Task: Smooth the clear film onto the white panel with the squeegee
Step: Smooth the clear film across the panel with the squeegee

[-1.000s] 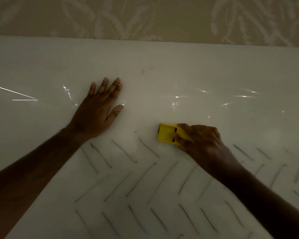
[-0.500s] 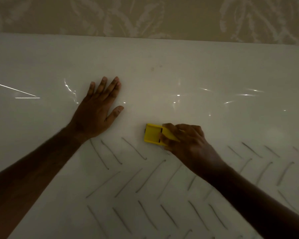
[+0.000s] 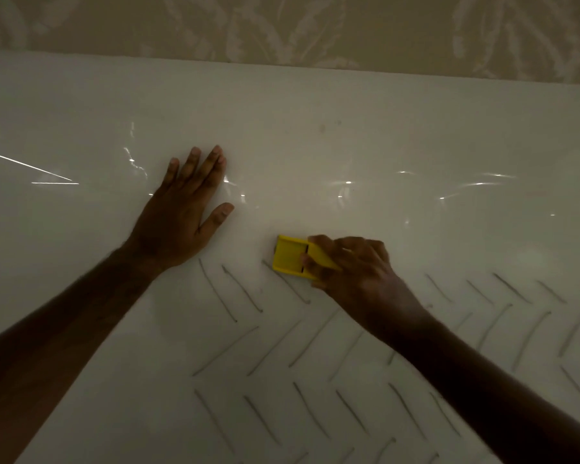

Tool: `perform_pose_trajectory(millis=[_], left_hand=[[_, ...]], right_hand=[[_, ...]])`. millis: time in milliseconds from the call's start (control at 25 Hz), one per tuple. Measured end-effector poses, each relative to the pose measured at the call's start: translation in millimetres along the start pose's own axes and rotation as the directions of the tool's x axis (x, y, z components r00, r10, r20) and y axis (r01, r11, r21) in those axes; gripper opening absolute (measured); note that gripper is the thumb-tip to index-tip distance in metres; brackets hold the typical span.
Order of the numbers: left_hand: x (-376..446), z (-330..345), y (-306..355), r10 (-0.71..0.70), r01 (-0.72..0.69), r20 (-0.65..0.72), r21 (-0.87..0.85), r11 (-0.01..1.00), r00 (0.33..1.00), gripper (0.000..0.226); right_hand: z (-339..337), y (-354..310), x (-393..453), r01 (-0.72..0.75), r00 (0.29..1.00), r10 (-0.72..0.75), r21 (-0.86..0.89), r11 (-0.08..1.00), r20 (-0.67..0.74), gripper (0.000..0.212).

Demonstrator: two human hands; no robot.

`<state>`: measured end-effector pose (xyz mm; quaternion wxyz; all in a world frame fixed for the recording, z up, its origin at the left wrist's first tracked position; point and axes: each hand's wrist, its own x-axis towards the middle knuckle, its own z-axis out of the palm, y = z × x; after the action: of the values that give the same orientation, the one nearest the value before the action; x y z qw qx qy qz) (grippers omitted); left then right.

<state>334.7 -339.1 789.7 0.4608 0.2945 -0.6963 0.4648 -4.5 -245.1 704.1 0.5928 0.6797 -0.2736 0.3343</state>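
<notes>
I see my left hand [image 3: 178, 216] lying flat on the white panel [image 3: 315, 105], palm down, fingers straight and close together, thumb spread out toward the right. Its grip is apart, holding nothing, only pressing on the surface. Around its fingertips the clear film [image 3: 399, 182] shows as bright creases and glints, and more of these thin highlights run across the panel to the right and far left.

My right hand [image 3: 352, 266] is lower and to the right, well apart from the left hand. Its grip is clamped on the yellow squeegee [image 3: 288, 257]: the fingers curl over the top of it and cover its right part, while the left part sticks out bare. The squeegee lies against the film-covered panel, just above the top row of thin dark slanted lines [image 3: 235, 289] that form a herringbone pattern over the lower part of the surface. One of those lines passes right under the squeegee's lower edge.

Both forearms come in from the bottom corners of the view. Beyond the far edge of the panel I see a beige wall [image 3: 282, 25] with a pale leaf print. The light is dim, so I cannot tell where the film's edges lie.
</notes>
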Motion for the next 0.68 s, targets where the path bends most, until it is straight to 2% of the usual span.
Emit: perform_pose_trajectory(millis=[120, 240, 320, 520, 600, 680], left_hand=[[-9.5, -1.5, -7.4, 0.009, -0.009, 0.010, 0.000, 1.000, 1.000, 0.080], [-12.3, 0.8, -7.3, -0.009, 0.009, -0.007, 0.001, 1.000, 1.000, 0.082], [-12.2, 1.6, -4.5, -0.016, 0.016, -0.017, -0.006, 1.000, 1.000, 0.082], [-22.6, -4.1, -15.7, 0.016, -0.016, -0.007, -0.006, 1.000, 1.000, 0.078], [-31.2, -4.9, -22.7, 0.021, -0.021, -0.008, 0.005, 1.000, 1.000, 0.077], [-39.6, -3.1, -26.9, 0.014, -0.014, -0.015, 0.002, 1.000, 1.000, 0.076]], right_hand=[[-10.9, 18.5, -5.9, -0.010, 1.000, 0.011, -0.037, 0.999, 0.021, 0.034], [-5.3, 29.4, 27.4, -0.129, 0.990, 0.126, -0.034, 0.991, -0.066, 0.035], [6.3, 15.5, 52.7, -0.144, 0.985, 0.142, -0.008, 0.990, -0.094, 0.035], [20.7, -40.8, 24.4, 0.036, 0.999, -0.036, 0.027, 0.999, -0.009, 0.035], [10.6, -39.6, -1.9, 0.088, 0.995, -0.090, 0.034, 0.995, 0.038, 0.039], [-2.3, -27.5, -13.5, 0.083, 0.996, -0.083, 0.009, 0.997, 0.045, 0.042]])
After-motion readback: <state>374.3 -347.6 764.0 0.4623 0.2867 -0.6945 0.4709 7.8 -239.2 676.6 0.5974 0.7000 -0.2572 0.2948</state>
